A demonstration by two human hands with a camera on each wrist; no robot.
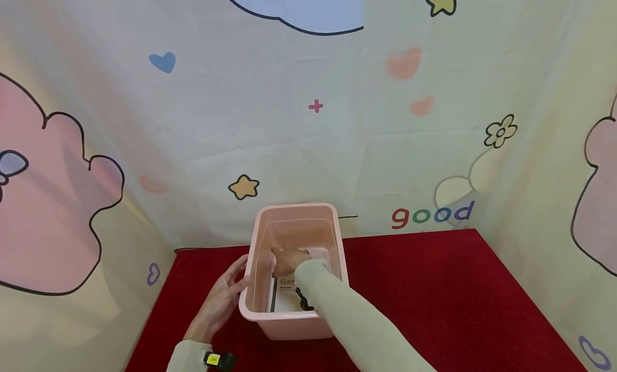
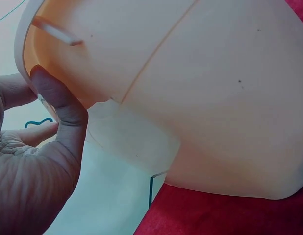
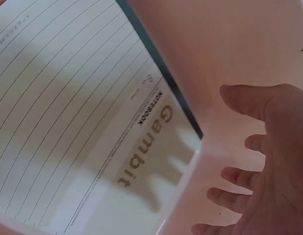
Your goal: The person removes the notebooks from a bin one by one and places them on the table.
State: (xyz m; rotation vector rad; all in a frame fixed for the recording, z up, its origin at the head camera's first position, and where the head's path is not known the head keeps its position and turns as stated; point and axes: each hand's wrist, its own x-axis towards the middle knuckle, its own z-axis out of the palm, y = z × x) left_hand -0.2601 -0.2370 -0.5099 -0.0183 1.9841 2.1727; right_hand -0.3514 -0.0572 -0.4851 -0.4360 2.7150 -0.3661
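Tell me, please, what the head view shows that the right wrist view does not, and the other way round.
Only the head view shows the left hand holding the rim of the pink bin, the red cloth beneath it and the patterned backdrop behind.

Only the right wrist view makes out the ruled lines of the notebook and its whole printed words, "Gambit" and "NOTEBOOK".

Both share the bin, the notebook lying inside it, and the right hand with its fingers spread.
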